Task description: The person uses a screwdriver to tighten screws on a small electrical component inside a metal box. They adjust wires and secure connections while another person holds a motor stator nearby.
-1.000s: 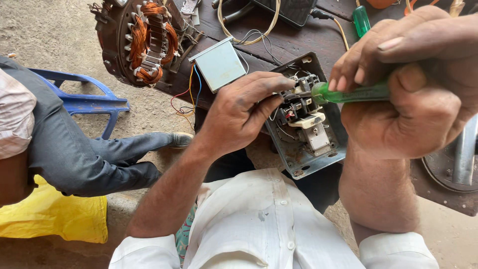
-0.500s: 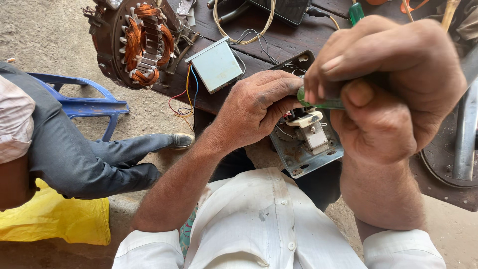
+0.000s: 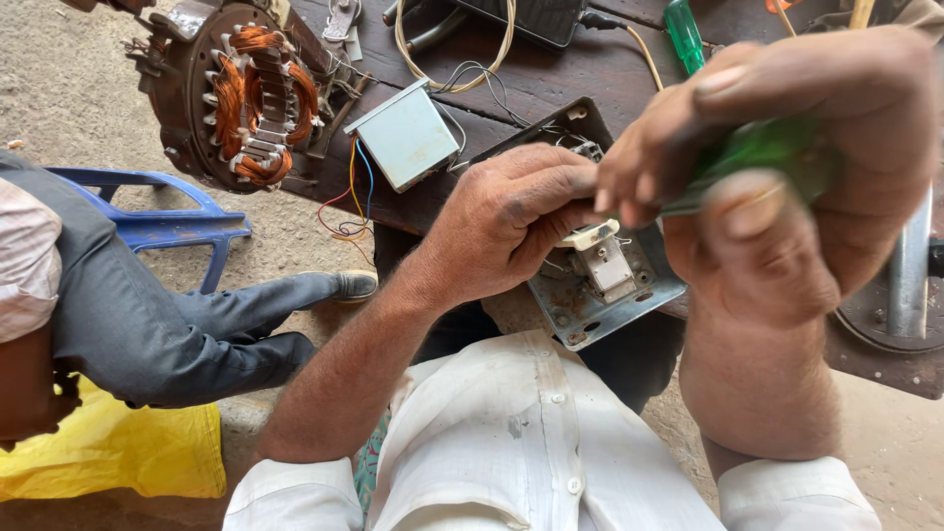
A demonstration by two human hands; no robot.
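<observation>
Head camera looks down on a dark wooden workbench [image 3: 590, 79] where both hands work over an open grey metal switch box [image 3: 600, 295]. The left hand [image 3: 511, 221] lies curled on the box's left side, its fingers pressed down among the parts inside; what they pinch, if anything, is hidden. The right hand [image 3: 787, 167] is closed around the green handle of a screwdriver [image 3: 757, 157], raised close to the camera just above the box; the tool's tip is hidden behind the fingers. A cream-coloured switch part [image 3: 600, 261] sits in the box below the hands. Left of the box rests a pale blue-grey rectangular case [image 3: 405, 138] with coloured wires [image 3: 349, 197] hanging from it, and farther left a motor stator with copper windings [image 3: 251, 98]. Another person's leg in dark trousers [image 3: 167, 324] stretches across the ground beside a blue plastic stool [image 3: 147, 216].
</observation>
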